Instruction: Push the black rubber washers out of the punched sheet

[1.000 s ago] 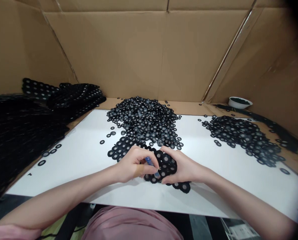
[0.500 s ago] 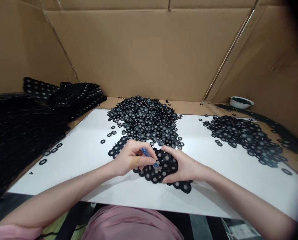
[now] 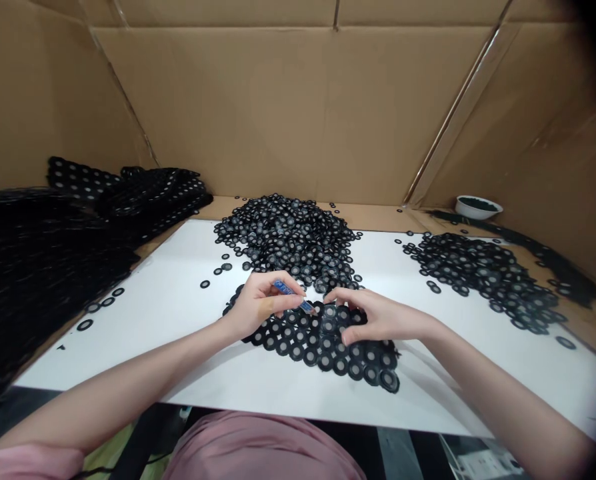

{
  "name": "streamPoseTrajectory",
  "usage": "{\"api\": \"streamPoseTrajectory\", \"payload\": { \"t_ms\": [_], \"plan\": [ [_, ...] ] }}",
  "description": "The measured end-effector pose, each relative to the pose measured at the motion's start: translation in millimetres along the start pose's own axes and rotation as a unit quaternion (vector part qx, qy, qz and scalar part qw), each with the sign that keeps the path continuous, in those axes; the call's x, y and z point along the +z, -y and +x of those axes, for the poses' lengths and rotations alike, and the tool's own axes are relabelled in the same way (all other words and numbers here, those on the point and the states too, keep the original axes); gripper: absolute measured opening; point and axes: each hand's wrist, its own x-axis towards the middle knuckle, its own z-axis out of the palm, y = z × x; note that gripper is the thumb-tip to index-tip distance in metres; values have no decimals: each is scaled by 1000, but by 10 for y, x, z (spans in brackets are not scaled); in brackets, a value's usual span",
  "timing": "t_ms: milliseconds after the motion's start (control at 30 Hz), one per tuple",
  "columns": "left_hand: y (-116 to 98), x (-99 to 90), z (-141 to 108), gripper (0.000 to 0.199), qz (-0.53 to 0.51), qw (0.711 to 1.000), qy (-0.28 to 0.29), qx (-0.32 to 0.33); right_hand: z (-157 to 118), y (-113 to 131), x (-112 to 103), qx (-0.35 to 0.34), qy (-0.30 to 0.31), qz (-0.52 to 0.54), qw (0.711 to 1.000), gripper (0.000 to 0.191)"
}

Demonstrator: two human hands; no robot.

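My left hand is closed on a slim, blue-handled tool whose pale tip points down to the right. Under both hands lies a sheet of joined black rings with grey centres, spread fairly flat on the white board. The tool's tip is over the sheet's upper edge; whether it touches cannot be made out. Over the right part of the sheet is my right hand, thumb and fingers apart, with nothing gripped between them. Part of the sheet's left end is hidden behind my left hand.
A heap of loose black rings rises behind the sheet. Another pile of rings lies at right, near a white bowl with dark contents. Black ring sheets are stacked at left. Cardboard walls enclose the white board.
The sheet, bunched up in my right hand before, now lies spread out. My right hand has loosened and opened. My left hand with the tool has shifted slightly left and up.
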Motion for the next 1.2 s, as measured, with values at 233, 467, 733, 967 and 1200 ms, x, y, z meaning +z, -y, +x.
{"api": "streamPoseTrajectory", "payload": {
  "t_ms": [233, 467, 733, 967, 1200],
  "plan": [
    [36, 42, 3, 14, 71, 997, 8, 36, 130, -100, 209, 8, -113, -28, 993, 6],
    [59, 63, 10, 11, 124, 989, 19, 78, 202, -115, 345, 14, -168, 8, 986, 17],
    [85, 89, 24, 17, 130, 989, 23, 63, 217, -93, 388, -1, -182, 38, 983, 34],
    [45, 88, 44, 15, 166, 983, 41, 64, 212, -123, 394, -10, -175, 3, 984, 34],
    [-49, 60, 191, 17, 146, 986, 86, 7, 218, -87, 391, -18, -186, -1, 982, 41]
  ]
}}
